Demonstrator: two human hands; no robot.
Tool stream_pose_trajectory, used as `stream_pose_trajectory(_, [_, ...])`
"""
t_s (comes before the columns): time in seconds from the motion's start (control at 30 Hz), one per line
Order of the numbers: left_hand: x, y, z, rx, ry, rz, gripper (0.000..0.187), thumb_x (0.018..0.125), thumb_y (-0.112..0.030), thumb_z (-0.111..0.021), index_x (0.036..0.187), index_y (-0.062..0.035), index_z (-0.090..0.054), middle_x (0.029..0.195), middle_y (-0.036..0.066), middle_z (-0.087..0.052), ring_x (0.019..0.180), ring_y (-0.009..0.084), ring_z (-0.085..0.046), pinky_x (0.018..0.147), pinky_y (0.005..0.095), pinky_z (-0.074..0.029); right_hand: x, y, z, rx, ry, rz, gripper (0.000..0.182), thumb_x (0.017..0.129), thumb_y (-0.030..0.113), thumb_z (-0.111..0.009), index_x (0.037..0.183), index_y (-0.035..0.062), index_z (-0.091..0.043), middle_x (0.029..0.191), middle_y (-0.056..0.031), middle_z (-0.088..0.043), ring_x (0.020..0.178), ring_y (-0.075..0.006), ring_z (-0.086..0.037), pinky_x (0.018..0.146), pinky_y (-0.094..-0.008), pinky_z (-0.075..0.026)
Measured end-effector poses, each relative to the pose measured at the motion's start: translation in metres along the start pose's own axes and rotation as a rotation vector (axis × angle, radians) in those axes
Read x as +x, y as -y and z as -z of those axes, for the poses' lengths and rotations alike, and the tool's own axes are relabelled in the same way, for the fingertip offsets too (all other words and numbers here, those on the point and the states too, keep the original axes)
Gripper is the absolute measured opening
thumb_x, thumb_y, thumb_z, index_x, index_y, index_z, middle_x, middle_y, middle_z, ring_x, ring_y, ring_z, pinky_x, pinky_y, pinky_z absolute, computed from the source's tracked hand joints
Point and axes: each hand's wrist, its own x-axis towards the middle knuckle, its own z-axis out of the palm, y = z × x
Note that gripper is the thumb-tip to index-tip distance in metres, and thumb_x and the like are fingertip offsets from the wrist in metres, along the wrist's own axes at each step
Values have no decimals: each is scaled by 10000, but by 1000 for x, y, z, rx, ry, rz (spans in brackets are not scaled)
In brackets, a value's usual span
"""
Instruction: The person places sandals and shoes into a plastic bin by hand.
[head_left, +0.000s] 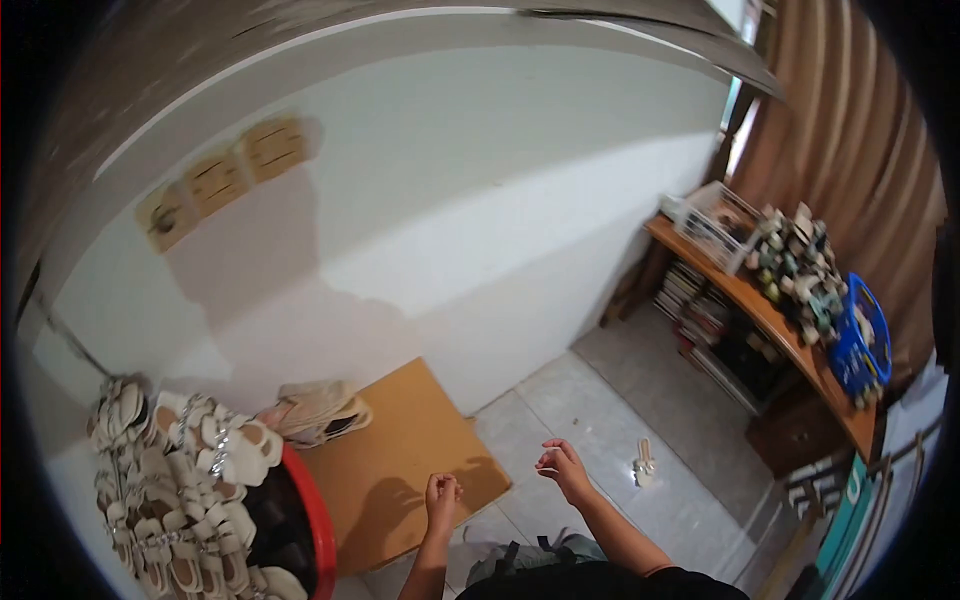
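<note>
My left hand (pixel 443 492) is held up over the near edge of a brown cardboard box (pixel 400 440), its fingers curled in and nothing visible in them. To its right, above the tiled floor, my right hand (pixel 564 470) is raised with bent fingers spread apart and holding nothing. Neither hand touches any object. On the box's far left corner lies a bundle of beige sandals (pixel 320 410). Many cream sandals (pixel 180 500) are heaped at the left, by a red-rimmed tub (pixel 312 515).
A single sandal (pixel 644 463) lies on the floor at right. Against the curtain (pixel 820 130) a wooden desk (pixel 760 310) carries a white basket (pixel 715 225), a pile of shoe parts or shoes (pixel 800 265) and a blue basket (pixel 862 345). Books (pixel 680 290) fill its shelf.
</note>
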Motion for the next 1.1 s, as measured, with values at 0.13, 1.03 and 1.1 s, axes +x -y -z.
stream_pose_trajectory(0.13, [-9, 19, -77, 69, 178, -21, 48, 875, -125, -520, 891, -82, -503, 755, 0, -520, 654, 75, -517, 570, 204, -402, -32, 15, 73, 52, -140, 29, 219, 859, 161, -443, 1066, 95, -470, 804, -39, -560, 783, -133, -569, 734, -293, -462])
stream_pose_trajectory(1.03, [-245, 177, -675, 375, 1154, -372, 61, 826, -89, -568, 838, -30, -554, 684, 10, -568, 646, 81, -570, 585, 229, -462, -258, 141, 574, -453, -1135, 661, 93, 781, 97, -629, 869, 71, -619, 574, -13, -543, 529, -70, -510, 532, -227, -408])
stream_pose_trajectory(1.1, [-244, 191, -722, 410, 1189, -337, 53, 827, -86, -563, 838, -35, -558, 680, 6, -561, 644, 77, -568, 588, 229, -466, -253, 161, 612, -425, -1147, 645, 80, 784, 100, -623, 857, 70, -620, 574, -15, -537, 538, -73, -513, 538, -227, -412])
